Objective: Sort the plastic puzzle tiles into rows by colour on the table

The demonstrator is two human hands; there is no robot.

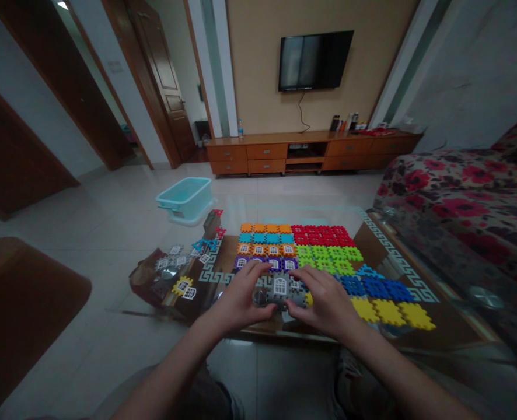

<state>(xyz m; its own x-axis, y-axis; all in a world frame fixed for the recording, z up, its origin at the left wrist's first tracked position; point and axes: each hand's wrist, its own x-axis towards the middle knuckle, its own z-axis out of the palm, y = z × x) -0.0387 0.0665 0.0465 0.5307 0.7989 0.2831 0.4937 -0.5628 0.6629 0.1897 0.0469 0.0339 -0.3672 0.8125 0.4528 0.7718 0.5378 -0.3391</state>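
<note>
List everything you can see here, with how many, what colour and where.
wall-mounted television: one, black, on the tan wall
low wooden cabinet: one, orange-brown, below the television
water bottle: one, clear, on the cabinet's left end
plastic tub: one, pale blue, on the floor
floral sofa: one, red-patterned, at right
wooden door: one, brown, back left
glass-topped table: one, white patterned border, before the person
interlocking plastic tiles: many, multicoloured, in colour groups on the table
grey tiles: several, grey, between the hands
left hand: one, bare, at the grey tiles' left
right hand: one, bare, at their right
</note>
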